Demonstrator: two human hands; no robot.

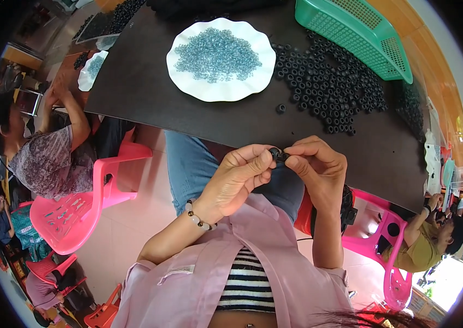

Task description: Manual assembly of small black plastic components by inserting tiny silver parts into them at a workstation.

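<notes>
Just past the table's near edge, my left hand (242,177) pinches a small black ring-shaped part (274,153) between thumb and fingertips. Against it, my right hand (321,172) is closed with thumb and forefinger on a small dark piece; the fingers partly cover it, so its exact shape is unclear. Beyond my hands, many black ring-shaped parts (329,82) lie heaped on the dark table (149,93), with one loose black ring (280,109) nearer me. A white scalloped plate (209,96) bears a pile of small clear bluish rings (217,54).
A green plastic basket (360,33) stands at the far right of the table. At left, a seated person (45,147) works beside a pink chair (73,218). Another person (431,240) sits at right, by a second pink chair (392,268).
</notes>
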